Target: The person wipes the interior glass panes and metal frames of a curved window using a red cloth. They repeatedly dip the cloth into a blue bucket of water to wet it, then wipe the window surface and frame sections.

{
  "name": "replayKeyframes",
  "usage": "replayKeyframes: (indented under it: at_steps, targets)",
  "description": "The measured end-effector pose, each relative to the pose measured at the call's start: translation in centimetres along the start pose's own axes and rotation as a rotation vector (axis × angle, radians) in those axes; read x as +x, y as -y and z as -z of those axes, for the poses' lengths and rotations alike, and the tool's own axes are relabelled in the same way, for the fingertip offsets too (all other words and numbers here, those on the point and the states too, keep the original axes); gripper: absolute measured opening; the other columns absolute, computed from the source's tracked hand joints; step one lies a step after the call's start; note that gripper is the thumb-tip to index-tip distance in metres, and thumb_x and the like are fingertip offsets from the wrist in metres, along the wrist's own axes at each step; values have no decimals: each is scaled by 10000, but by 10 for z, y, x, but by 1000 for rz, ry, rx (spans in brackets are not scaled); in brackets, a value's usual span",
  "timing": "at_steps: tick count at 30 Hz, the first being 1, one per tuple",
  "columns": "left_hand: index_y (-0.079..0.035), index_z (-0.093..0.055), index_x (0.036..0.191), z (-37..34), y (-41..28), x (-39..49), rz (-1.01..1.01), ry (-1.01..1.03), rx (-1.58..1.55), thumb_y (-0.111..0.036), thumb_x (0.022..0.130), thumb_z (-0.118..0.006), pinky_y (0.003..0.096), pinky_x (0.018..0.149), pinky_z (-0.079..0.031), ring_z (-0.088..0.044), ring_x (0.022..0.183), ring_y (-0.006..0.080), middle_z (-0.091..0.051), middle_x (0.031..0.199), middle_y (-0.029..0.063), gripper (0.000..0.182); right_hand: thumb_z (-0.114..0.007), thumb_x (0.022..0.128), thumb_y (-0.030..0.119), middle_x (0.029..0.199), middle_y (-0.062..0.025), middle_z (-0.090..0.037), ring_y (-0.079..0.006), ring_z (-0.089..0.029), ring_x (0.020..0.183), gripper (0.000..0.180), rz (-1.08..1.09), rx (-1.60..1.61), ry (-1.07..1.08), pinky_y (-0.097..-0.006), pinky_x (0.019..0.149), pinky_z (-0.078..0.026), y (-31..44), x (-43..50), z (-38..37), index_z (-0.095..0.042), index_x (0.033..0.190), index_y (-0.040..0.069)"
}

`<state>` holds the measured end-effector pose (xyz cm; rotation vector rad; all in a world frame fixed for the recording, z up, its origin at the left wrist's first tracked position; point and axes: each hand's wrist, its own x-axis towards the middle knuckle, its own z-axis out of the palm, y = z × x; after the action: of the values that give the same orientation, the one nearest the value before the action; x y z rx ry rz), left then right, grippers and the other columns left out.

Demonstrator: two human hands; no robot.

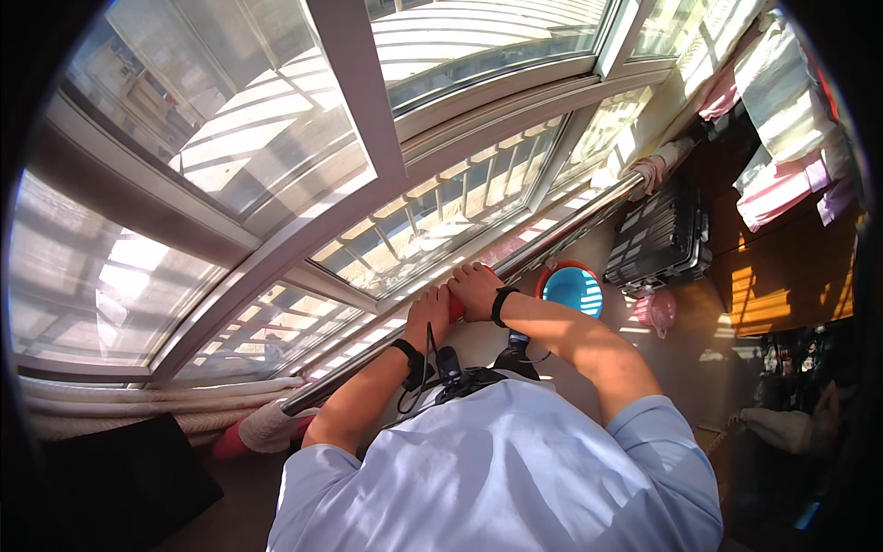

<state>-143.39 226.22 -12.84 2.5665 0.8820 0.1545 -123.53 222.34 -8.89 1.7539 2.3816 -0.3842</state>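
My left hand [428,316] and my right hand [474,290] are side by side over a metal rail [552,224] that runs along the windows. A red object [456,308], perhaps a cloth, shows between the hands; both rest on it at the rail, and its full shape is hidden. The fingers curl over the far side, where their tips are partly hidden. A black band [504,307] is on my right wrist, and a black strapped device [416,364] is on my left wrist.
Framed windows [441,117] rise beyond the rail. A basin with a blue inside [572,290], a pink basket [655,310] and a black hard case [659,238] are on the floor to the right. Folded clothes [779,90] lie on a wooden cabinet [772,290]. A dark panel [131,476] is at lower left.
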Motion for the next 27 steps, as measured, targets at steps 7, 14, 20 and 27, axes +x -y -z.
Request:
replayKeyframes:
  at_steps: [7,14,20,27]
  targets:
    - [-41,-580,1407,24,34,-85,139,-77,182,-240,832,-879,504,1036,-529,-667,1204,348,-666,1260,149,678,-893,789,372,1259,-159,-700,-362,-665,1240,688,181,14,-150,-532,1058,-507,78,31,-18,-682,1349,33]
    - [-27,-543,1521,62,68,-167,294,9,238,-348,770,-921,585,1325,-333,-572,1422,354,-616,1455,166,900,-804,877,316,1231,-182,-710,-370,-691,1163,566,329,45,-271,-525,1006,-535,168,71,-37,-666,1323,-5]
    - [22,-404,1651,57,78,-166,322,-89,-7,-293,765,-937,530,1260,-455,-574,1455,446,-595,1552,265,1081,-798,857,285,1203,-176,-700,-367,-680,1137,530,372,4,-350,-500,981,-534,181,85,-53,-684,1266,-32]
    - [31,-362,1653,43,60,-135,299,-91,99,-207,798,-906,508,1060,-547,-671,1245,415,-673,1353,231,1041,-822,809,253,1216,-169,-687,-350,-661,1164,555,311,34,-316,-476,1008,-517,149,63,-40,-693,1269,-28]
